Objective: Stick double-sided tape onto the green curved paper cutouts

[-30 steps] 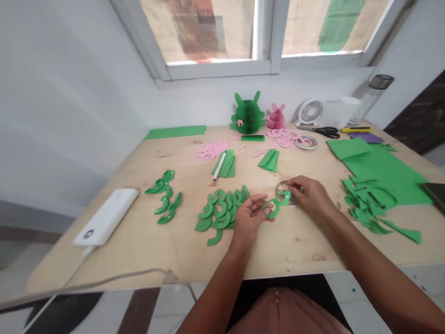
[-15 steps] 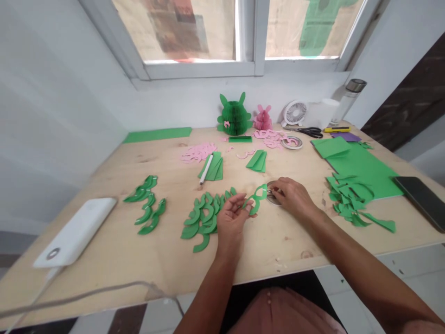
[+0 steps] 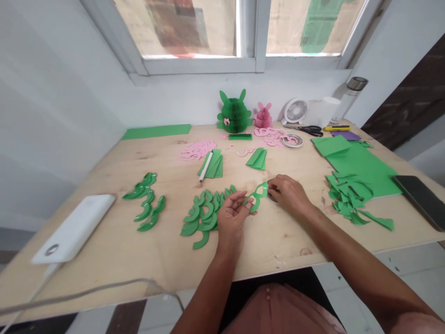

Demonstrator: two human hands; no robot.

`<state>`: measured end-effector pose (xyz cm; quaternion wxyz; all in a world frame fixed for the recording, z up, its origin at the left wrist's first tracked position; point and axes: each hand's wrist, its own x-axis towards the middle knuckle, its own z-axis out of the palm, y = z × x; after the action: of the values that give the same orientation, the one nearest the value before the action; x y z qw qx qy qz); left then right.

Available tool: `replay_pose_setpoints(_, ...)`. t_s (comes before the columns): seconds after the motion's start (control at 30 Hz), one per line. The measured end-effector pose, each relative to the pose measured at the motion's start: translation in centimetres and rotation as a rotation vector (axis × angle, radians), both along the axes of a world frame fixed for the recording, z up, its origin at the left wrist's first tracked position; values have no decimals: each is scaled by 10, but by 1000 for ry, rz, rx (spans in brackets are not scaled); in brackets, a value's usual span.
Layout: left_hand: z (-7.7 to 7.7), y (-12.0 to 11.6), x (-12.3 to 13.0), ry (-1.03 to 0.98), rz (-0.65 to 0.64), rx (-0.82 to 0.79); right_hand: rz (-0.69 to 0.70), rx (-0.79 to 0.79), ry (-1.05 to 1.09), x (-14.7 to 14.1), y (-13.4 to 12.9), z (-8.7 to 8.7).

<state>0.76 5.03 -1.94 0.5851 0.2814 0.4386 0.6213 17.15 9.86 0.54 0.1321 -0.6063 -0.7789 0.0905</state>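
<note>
A curved green paper cutout (image 3: 256,198) with a small white strip near its right end is pinched in my left hand (image 3: 232,214). My right hand (image 3: 288,191) has its fingers closed at that right end, touching the paper by the strip. A tape roll (image 3: 272,198) lies on the table, mostly hidden beneath my right hand. Just left of my left hand is a pile of similar green paper cutouts (image 3: 200,214). Farther left, several more green cutouts (image 3: 150,214) with white strips lie in small groups.
Green paper scraps (image 3: 349,197), green sheets (image 3: 365,167) and a phone (image 3: 419,199) lie right. A white power bank (image 3: 74,227) with a cable is left. Behind are a white pen (image 3: 206,167), pink cutouts (image 3: 198,150), scissors (image 3: 309,131), a fan (image 3: 295,111) and a green paper figure (image 3: 234,113).
My right fingers have moved slightly left, from over the tape roll to the cutout's right end. My left hand keeps its hold. The whole view has shifted a little.
</note>
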Motion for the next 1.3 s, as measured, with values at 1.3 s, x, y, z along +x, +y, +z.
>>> replay_pose_setpoints(1.3,-2,0,-2,4,-13,5,-81,2,-131,-9,-5,-7)
